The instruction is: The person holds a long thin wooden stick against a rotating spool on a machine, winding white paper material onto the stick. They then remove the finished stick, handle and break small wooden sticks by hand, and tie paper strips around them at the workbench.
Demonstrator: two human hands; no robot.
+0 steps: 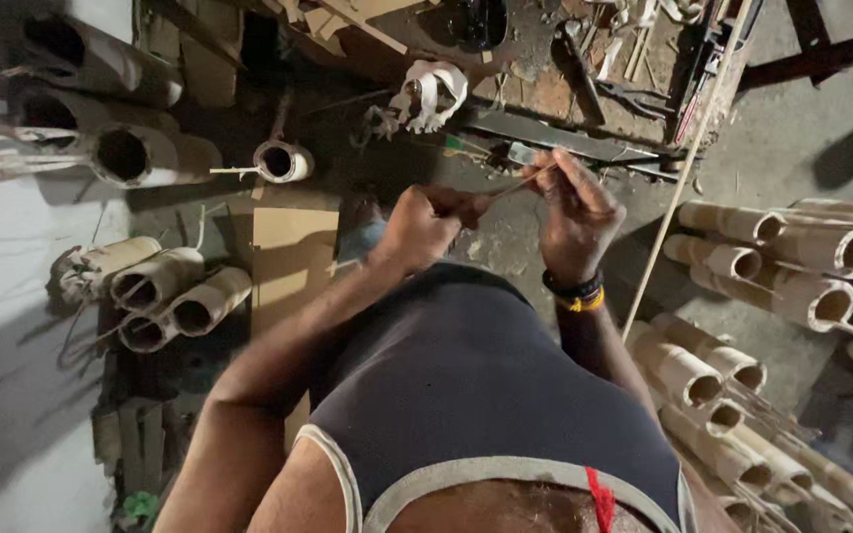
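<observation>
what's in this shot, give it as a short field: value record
setting: cluttered workshop floor seen from above
left hand: closed on the near end of a thin strip
right hand: pinching the same strip farther along
right wrist: dark and yellow bands
right side: stack of cut bamboo tubes, long thin stick leaning across
left side: more bamboo tubes, flat cardboard sheet
ahead: long flat blade on the floor

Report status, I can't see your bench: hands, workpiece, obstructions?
Left hand and right hand both pinch thin pale bamboo sliver. Hollow tan bamboo tubes stacked right, apart.
</observation>
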